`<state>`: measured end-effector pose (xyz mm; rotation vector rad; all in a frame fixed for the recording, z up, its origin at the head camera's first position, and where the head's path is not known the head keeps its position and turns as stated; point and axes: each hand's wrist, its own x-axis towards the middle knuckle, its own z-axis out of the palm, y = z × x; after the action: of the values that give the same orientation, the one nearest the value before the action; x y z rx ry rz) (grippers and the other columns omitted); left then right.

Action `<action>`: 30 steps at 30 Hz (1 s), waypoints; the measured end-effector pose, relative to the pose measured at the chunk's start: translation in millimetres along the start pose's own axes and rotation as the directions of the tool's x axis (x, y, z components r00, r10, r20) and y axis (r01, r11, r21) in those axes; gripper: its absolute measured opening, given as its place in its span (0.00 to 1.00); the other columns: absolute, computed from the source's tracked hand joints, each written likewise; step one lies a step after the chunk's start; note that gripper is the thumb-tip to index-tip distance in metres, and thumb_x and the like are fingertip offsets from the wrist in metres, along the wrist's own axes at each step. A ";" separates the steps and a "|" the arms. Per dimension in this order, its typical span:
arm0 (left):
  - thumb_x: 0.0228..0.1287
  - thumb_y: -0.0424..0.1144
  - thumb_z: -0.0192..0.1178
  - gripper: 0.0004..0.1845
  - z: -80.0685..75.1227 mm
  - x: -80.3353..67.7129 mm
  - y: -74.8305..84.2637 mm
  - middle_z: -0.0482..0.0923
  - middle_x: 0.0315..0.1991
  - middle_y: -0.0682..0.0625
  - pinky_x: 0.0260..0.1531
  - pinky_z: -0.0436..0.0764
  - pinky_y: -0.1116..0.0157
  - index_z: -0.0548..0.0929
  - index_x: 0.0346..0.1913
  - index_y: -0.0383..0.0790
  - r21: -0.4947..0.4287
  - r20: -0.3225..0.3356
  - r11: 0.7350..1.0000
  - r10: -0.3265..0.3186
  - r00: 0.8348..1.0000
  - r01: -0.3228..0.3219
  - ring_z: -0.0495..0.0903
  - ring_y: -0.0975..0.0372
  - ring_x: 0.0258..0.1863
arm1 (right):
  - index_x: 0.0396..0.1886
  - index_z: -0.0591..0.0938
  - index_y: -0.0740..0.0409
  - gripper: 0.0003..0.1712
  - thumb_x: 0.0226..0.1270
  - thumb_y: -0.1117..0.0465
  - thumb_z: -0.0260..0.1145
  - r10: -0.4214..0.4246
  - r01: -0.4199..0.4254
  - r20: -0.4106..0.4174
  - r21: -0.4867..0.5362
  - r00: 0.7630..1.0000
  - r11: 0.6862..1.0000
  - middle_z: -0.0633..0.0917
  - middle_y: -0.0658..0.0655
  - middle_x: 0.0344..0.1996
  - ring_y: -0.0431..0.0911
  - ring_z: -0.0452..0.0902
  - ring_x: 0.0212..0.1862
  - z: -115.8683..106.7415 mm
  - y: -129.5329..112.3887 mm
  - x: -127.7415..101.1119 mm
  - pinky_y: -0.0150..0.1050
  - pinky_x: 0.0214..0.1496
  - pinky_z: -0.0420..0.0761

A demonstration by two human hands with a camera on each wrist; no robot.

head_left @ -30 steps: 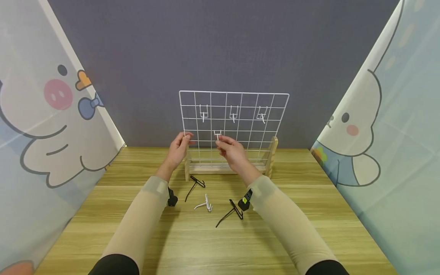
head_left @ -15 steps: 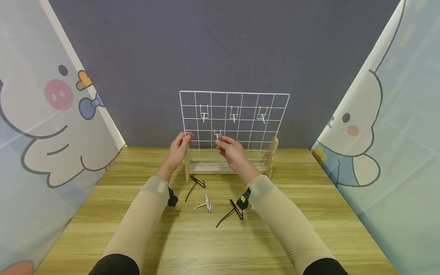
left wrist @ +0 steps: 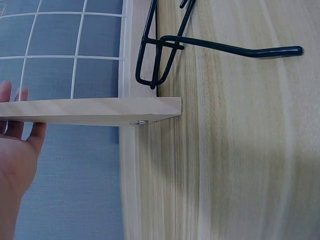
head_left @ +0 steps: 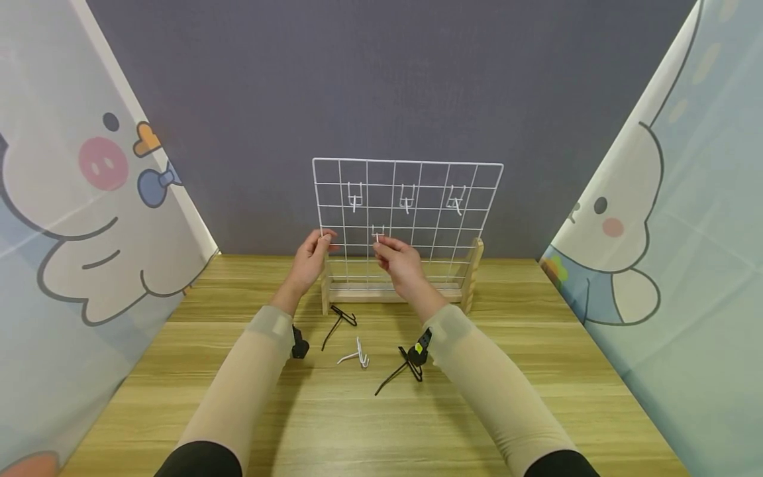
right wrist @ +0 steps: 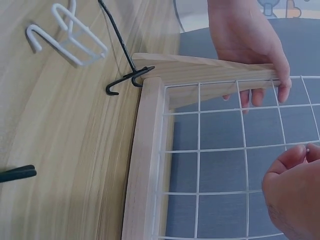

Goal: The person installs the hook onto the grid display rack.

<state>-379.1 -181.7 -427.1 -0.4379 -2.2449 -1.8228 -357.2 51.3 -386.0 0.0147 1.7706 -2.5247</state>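
My left hand (head_left: 311, 257) grips the left edge of a white wire grid (head_left: 407, 161) where it meets the wooden side post (left wrist: 90, 111) of its stand. In the right wrist view its fingers wrap over that post. My right hand (head_left: 402, 263) pinches the stem of a white display hook (head_left: 378, 232) between thumb and fingertips, its two prongs up against the grid's wires left of centre. Three white hooks hang in a row higher up: left (head_left: 354, 200), middle (head_left: 407, 201) and right (head_left: 456, 201).
On the wooden table before the stand lie a black hook (head_left: 344, 315) close to the left post, a white hook (head_left: 360, 356), and another black hook (head_left: 393, 375) partly behind the right wrist camera (head_left: 419, 352). A dark grey panel (head_left: 405, 79) stands behind the grid.
My right wrist has shifted slightly left, and the pinched hook's crossbar sits a touch lower against the grid. My left hand keeps its hold on the grid's edge.
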 end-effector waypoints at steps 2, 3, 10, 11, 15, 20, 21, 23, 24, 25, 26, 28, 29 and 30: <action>0.92 0.54 0.46 0.26 0.3 -0.4 0.4 0.74 0.71 0.26 0.38 0.73 0.61 0.75 0.71 0.35 -0.001 0.003 1.000 0.003 1.000 -0.003 0.79 0.37 0.71 | 0.65 0.83 0.71 0.20 0.78 0.70 0.71 -0.011 0.011 -0.014 -0.011 1.000 1.000 0.87 0.47 0.37 0.38 0.81 0.38 -0.2 1.7 0.4 0.27 0.39 0.82; 0.92 0.54 0.46 0.26 0.4 -0.7 0.5 0.73 0.73 0.27 0.42 0.74 0.59 0.75 0.71 0.35 -0.003 0.003 1.000 0.004 1.000 -0.004 0.79 0.37 0.71 | 0.64 0.85 0.69 0.18 0.78 0.70 0.71 -0.014 0.014 -0.018 -0.017 1.000 1.000 0.87 0.47 0.37 0.38 0.81 0.38 -0.4 2.3 0.4 0.28 0.41 0.82; 0.92 0.52 0.47 0.27 0.6 -0.9 1.2 0.72 0.76 0.34 0.57 0.74 0.53 0.74 0.73 0.32 -0.021 0.005 1.000 0.002 1.000 -0.002 0.78 0.36 0.72 | 0.57 0.85 0.65 0.13 0.75 0.71 0.72 -0.047 0.046 -0.008 -0.047 0.999 0.998 0.87 0.47 0.36 0.40 0.82 0.38 -0.3 5.2 -2.3 0.30 0.41 0.83; 0.92 0.52 0.47 0.27 0.6 -0.7 1.1 0.72 0.76 0.34 0.56 0.74 0.53 0.74 0.73 0.32 -0.022 0.005 1.000 0.001 1.000 -0.001 0.78 0.36 0.72 | 0.55 0.85 0.64 0.12 0.75 0.71 0.72 -0.050 0.050 -0.004 -0.051 0.999 0.997 0.87 0.47 0.35 0.41 0.82 0.39 -0.4 5.7 -2.7 0.30 0.42 0.83; 0.92 0.51 0.47 0.27 0.9 -0.3 0.6 0.72 0.77 0.36 0.56 0.73 0.54 0.74 0.73 0.32 -0.027 0.004 1.000 -0.003 1.000 0.003 0.78 0.36 0.73 | 0.52 0.83 0.62 0.11 0.75 0.71 0.72 -0.064 0.064 -0.002 -0.063 0.998 0.996 0.87 0.47 0.35 0.41 0.83 0.38 -1.0 7.8 -2.5 0.32 0.42 0.83; 0.93 0.48 0.44 0.24 1.4 0.9 -0.4 0.70 0.77 0.34 0.57 0.72 0.55 0.74 0.73 0.32 -0.033 -0.002 0.999 0.003 1.000 -0.003 0.77 0.34 0.73 | 0.61 0.84 0.69 0.17 0.75 0.72 0.71 -0.089 0.089 0.002 -0.081 0.996 0.993 0.88 0.46 0.34 0.41 0.83 0.38 -1.8 7.8 -1.2 0.30 0.40 0.82; 0.93 0.47 0.44 0.24 1.6 1.2 -0.6 0.70 0.77 0.34 0.58 0.72 0.55 0.74 0.72 0.32 -0.032 -0.004 0.999 0.002 1.000 -0.002 0.77 0.34 0.73 | 0.61 0.84 0.69 0.18 0.75 0.72 0.71 -0.090 0.090 0.004 -0.086 0.996 0.992 0.88 0.46 0.35 0.42 0.83 0.39 -2.1 7.4 -1.2 0.30 0.41 0.82; 0.93 0.46 0.43 0.23 2.0 1.3 -0.2 0.70 0.77 0.33 0.59 0.72 0.54 0.74 0.72 0.32 -0.029 -0.006 1.000 0.000 1.000 0.000 0.76 0.33 0.73 | 0.60 0.86 0.67 0.16 0.75 0.71 0.72 -0.091 0.091 0.004 -0.100 0.996 0.991 0.88 0.47 0.35 0.42 0.83 0.39 -2.6 6.6 -1.3 0.30 0.41 0.82; 0.93 0.45 0.43 0.22 2.2 1.2 0.4 0.69 0.77 0.32 0.60 0.72 0.53 0.74 0.72 0.32 -0.029 -0.007 1.000 -0.001 1.000 0.001 0.76 0.32 0.73 | 0.60 0.86 0.67 0.16 0.75 0.70 0.72 -0.092 0.092 0.004 -0.103 0.996 0.990 0.88 0.47 0.35 0.42 0.83 0.40 -2.7 5.9 -1.6 0.31 0.42 0.82; 0.93 0.44 0.43 0.22 2.5 0.7 1.8 0.69 0.77 0.32 0.61 0.71 0.53 0.74 0.71 0.31 -0.030 -0.008 1.000 -0.002 1.000 0.002 0.75 0.31 0.74 | 0.59 0.87 0.66 0.16 0.75 0.69 0.73 -0.092 0.092 0.005 -0.104 0.996 0.990 0.88 0.48 0.36 0.43 0.82 0.40 -2.9 5.4 -1.9 0.31 0.43 0.82; 0.93 0.44 0.43 0.22 2.9 -0.3 4.1 0.69 0.77 0.31 0.61 0.71 0.52 0.74 0.71 0.31 -0.033 -0.009 0.999 -0.001 1.000 0.001 0.74 0.30 0.74 | 0.59 0.88 0.65 0.15 0.75 0.69 0.73 -0.093 0.093 0.005 -0.107 0.996 0.990 0.88 0.48 0.37 0.43 0.82 0.41 -2.9 4.9 -1.9 0.32 0.44 0.82; 0.93 0.42 0.43 0.21 4.1 -3.3 11.1 0.68 0.77 0.30 0.62 0.71 0.51 0.75 0.70 0.30 -0.040 -0.010 0.999 -0.002 1.000 0.001 0.73 0.29 0.74 | 0.58 0.88 0.64 0.15 0.75 0.68 0.74 -0.095 0.095 0.008 -0.107 0.995 0.990 0.88 0.48 0.37 0.43 0.82 0.41 -2.8 4.0 -2.3 0.32 0.44 0.82; 0.93 0.42 0.43 0.21 4.6 -5.4 15.6 0.68 0.76 0.29 0.63 0.71 0.52 0.74 0.70 0.29 -0.038 -0.010 0.999 -0.001 1.000 0.001 0.73 0.28 0.74 | 0.58 0.89 0.63 0.14 0.75 0.68 0.74 -0.095 0.096 0.008 -0.107 0.995 0.990 0.88 0.48 0.37 0.43 0.82 0.41 -2.7 3.6 -2.3 0.32 0.44 0.82; 0.93 0.42 0.43 0.21 5.2 -7.3 19.9 0.68 0.76 0.29 0.63 0.71 0.52 0.74 0.70 0.29 -0.039 -0.010 0.999 0.000 1.000 0.000 0.72 0.27 0.74 | 0.57 0.89 0.63 0.14 0.75 0.68 0.74 -0.096 0.097 0.009 -0.105 0.995 0.990 0.88 0.48 0.37 0.43 0.82 0.41 -2.7 3.3 -2.1 0.32 0.44 0.82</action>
<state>-365.0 -173.5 -412.6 -0.4349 -2.2060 -1.8675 -355.0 52.8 -389.9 -0.0825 1.9459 -2.4889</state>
